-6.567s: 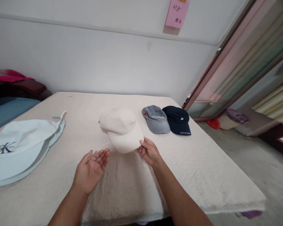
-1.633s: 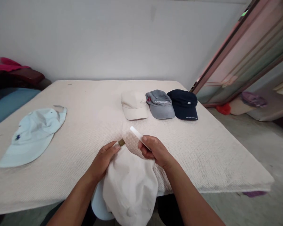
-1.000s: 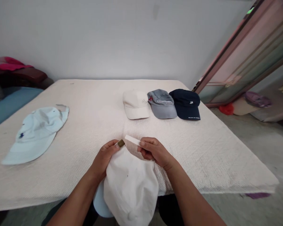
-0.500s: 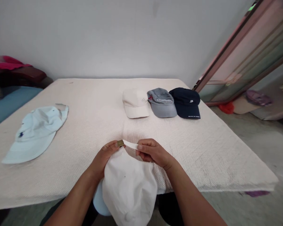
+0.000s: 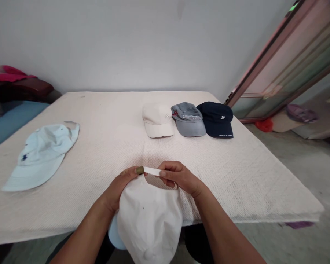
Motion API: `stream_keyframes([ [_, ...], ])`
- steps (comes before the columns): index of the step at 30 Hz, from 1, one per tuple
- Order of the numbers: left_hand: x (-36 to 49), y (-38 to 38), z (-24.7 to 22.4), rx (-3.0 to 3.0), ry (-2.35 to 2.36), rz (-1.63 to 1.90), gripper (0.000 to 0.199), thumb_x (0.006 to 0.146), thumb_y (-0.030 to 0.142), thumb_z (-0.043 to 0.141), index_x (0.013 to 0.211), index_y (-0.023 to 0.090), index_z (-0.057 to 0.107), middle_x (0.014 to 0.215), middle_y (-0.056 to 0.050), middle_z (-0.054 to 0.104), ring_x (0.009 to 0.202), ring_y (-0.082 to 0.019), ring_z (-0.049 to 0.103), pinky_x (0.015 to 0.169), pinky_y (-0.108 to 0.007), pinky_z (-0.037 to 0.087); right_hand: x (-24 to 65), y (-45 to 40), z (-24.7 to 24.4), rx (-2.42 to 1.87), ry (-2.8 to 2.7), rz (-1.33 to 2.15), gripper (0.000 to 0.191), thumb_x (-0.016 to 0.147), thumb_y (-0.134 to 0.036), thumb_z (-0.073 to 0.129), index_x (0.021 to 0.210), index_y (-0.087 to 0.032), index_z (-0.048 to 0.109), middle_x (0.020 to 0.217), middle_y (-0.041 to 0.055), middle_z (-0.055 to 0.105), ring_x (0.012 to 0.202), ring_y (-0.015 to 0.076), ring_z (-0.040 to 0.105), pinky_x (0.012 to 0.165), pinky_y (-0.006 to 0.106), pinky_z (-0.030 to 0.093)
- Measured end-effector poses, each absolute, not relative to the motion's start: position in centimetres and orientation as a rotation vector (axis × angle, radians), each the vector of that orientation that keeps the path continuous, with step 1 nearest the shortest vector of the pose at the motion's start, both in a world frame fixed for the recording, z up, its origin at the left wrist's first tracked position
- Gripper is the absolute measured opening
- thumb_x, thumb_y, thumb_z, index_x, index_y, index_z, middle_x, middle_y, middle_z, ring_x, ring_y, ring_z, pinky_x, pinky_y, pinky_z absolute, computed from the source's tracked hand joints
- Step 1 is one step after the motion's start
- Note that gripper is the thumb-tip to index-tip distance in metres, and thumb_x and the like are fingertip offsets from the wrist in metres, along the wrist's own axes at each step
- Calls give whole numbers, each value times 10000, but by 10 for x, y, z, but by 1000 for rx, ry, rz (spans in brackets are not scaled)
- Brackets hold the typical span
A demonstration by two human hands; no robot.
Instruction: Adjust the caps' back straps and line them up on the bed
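Observation:
A white cap [image 5: 151, 220] with a pale blue brim [image 5: 116, 233] hangs at the table's front edge, its back strap uppermost. My left hand [image 5: 123, 183] pinches the brass-coloured buckle [image 5: 140, 170] at the left end of the strap. With thumb and fingers closed, my right hand [image 5: 178, 176] grips the white strap [image 5: 152, 171] toward its right end. The strap is stretched nearly level between the two hands, above the cap's rear opening. Part of the brim is hidden behind the cap's crown and my left forearm.
On the covered table [image 5: 107, 154] a cream cap [image 5: 158, 119], a grey cap [image 5: 188, 119] and a navy cap [image 5: 216, 119] sit in a row at the back. A pale blue cap [image 5: 44, 154] lies at the left. Behind stands a grey wall [image 5: 126, 44].
The strap has become straighter and more level between my hands. The white cap has shifted slightly left, and the buckle has dropped a little.

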State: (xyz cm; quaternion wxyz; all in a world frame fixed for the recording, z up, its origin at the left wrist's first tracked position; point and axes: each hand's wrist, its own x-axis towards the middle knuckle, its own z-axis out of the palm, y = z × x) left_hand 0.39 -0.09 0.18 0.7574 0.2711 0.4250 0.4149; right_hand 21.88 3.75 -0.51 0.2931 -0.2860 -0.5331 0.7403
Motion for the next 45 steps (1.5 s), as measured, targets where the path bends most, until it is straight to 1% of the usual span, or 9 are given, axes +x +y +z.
stream_keyframes([
  [4, 6, -1, 2, 600, 945, 853, 144, 776, 289, 651, 797, 149, 678, 710, -35, 653, 607, -132, 569, 586, -240, 440, 218, 39, -5, -800, -1406, 1900, 155, 815, -293, 629, 800, -139, 624, 546, -45, 484, 477, 60, 395, 463, 209, 282],
  [8, 8, -1, 3, 636, 976, 803, 173, 775, 310, 661, 797, 140, 680, 697, -40, 649, 584, -123, 553, 567, -233, 420, 217, 39, -6, -798, -1403, 1911, 178, 799, -322, 651, 793, -146, 627, 520, -54, 467, 458, 57, 370, 441, 206, 255],
  [13, 8, -1, 0, 652, 960, 790, 164, 779, 299, 655, 799, 138, 680, 729, -51, 663, 606, -132, 565, 583, -242, 423, 218, 38, -5, -797, -1401, 1972, 144, 789, -293, 652, 795, -150, 637, 506, -64, 437, 451, 50, 349, 431, 197, 229],
  [20, 10, -2, -2, 643, 929, 751, 192, 770, 325, 656, 776, 134, 678, 683, -39, 647, 557, -120, 537, 553, -237, 408, 218, 39, -1, -867, -1449, 1985, 123, 783, -280, 633, 779, -157, 634, 502, -66, 430, 442, 49, 338, 422, 195, 216],
  [25, 10, -1, 1, 657, 965, 758, 163, 743, 309, 680, 717, 148, 662, 638, -12, 622, 529, -105, 509, 535, -226, 392, 217, 39, -3, -894, -1426, 2004, 188, 771, -342, 652, 740, -160, 613, 530, -65, 410, 449, 47, 322, 416, 194, 211],
  [29, 10, -1, 2, 670, 972, 748, 160, 725, 290, 702, 675, 148, 648, 603, 1, 603, 504, -92, 496, 515, -213, 372, 216, 38, -2, -895, -1442, 1992, 149, 766, -306, 650, 758, -160, 622, 546, -64, 418, 451, 43, 302, 414, 191, 212],
  [33, 10, -1, 1, 692, 981, 710, 156, 722, 285, 709, 682, 143, 658, 589, -1, 605, 489, -88, 495, 498, -206, 352, 215, 38, -1, -946, -1441, 1922, 142, 768, -282, 639, 716, -159, 591, 530, -69, 390, 454, 45, 296, 415, 194, 207],
  [36, 10, -1, 0, 680, 998, 723, 153, 728, 289, 704, 732, 139, 677, 627, -18, 627, 519, -102, 521, 519, -212, 376, 213, 37, -2, -987, -1443, 1882, 152, 772, -287, 629, 704, -160, 580, 510, -72, 378, 449, 48, 294, 416, 197, 199],
  [45, 10, -1, 0, 659, 1002, 760, 99, 717, 239, 688, 725, 143, 663, 627, -15, 623, 517, -103, 521, 518, -215, 377, 208, 36, -7, -979, -1411, 1919, 142, 769, -279, 629, 705, -165, 572, 489, -75, 383, 440, 48, 297, 414, 190, 211],
])
